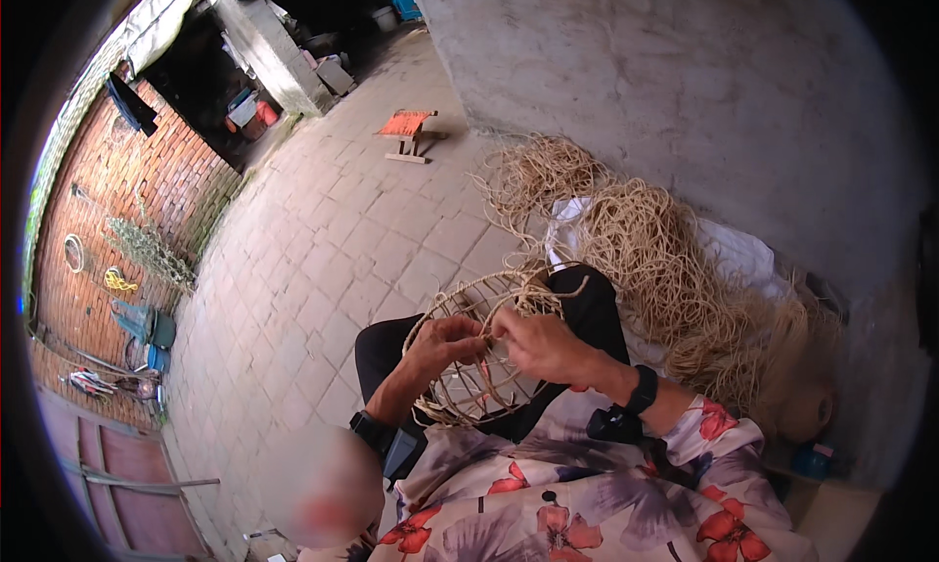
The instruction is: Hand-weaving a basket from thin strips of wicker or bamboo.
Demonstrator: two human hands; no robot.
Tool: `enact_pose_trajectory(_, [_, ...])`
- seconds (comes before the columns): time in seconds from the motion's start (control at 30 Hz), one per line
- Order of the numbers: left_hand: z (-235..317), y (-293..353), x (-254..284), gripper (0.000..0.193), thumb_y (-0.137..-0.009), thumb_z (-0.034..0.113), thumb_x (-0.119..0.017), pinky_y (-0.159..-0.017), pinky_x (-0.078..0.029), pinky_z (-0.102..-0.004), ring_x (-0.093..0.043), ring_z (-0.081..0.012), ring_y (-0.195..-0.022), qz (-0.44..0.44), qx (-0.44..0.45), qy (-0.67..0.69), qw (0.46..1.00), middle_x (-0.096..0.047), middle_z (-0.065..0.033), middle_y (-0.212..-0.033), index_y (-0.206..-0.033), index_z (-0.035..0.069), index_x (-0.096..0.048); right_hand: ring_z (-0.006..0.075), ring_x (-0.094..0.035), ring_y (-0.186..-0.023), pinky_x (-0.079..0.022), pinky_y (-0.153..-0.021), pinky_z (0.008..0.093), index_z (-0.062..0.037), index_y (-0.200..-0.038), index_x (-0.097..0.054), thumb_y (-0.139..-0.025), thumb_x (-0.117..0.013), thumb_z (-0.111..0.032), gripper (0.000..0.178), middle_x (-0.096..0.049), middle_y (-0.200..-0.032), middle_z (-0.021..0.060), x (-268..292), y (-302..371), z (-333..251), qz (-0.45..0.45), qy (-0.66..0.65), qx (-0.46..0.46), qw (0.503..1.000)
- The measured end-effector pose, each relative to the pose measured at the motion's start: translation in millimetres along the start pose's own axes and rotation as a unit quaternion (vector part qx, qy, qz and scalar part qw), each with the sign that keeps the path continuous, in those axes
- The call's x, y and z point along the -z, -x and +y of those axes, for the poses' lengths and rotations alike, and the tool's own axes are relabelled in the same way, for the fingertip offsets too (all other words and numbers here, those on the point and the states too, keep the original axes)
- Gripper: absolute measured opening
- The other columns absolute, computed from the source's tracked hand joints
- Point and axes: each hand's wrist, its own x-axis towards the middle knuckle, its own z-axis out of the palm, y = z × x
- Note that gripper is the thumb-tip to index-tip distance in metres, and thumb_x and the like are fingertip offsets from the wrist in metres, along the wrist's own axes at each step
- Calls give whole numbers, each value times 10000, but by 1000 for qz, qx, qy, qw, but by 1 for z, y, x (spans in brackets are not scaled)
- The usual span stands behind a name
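A round, open-framed basket (442, 398) of tan cord and thin rods rests on my lap, between my black-trousered knees. My left hand (447, 345) is closed at its upper part, thumb and fingers pinching a strand of tan cord. Close beside it, my right hand (536, 345) is also closed, its fingers curled round the cord near the left fingertips. Loose cord ends (548, 296) bunch up just beyond the right hand. Parts of the strand between the fingers are hidden by the hands.
A large tangled heap of tan cord (655, 249) lies on white sheeting (729, 254) along the grey wall (685, 83) at right. A folding stool (406, 124) with an orange seat stands ahead on the paved floor (303, 259). A brick wall (127, 190) runs along the left.
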Motion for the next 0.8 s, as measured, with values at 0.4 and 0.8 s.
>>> enact_pose_trajectory(0.4, [-4, 5, -4, 189, -856, 154, -646, -667, -499, -232, -620, -95, -712, -6, -19, 6, 1000, -667, -36, -810, -955, -7, -635, 256, -585, -643, -445, -543, 390, -26, -788, -599, -872, -532, -226, 227, -562, -679, 150, 34, 6, 2, -128, -205, -124, 962])
enact_pose_trajectory(0.8, [-8, 3, 15, 170, -835, 149, -632, -555, -478, -229, -600, -89, -628, 26, -39, -25, 999, -675, -48, -770, -909, -5, -634, 98, -493, -628, -397, -514, 273, -91, -832, -601, -853, -572, -132, 55, -519, -716, -40, 240, 186, 188, 276, -78, -346, 893])
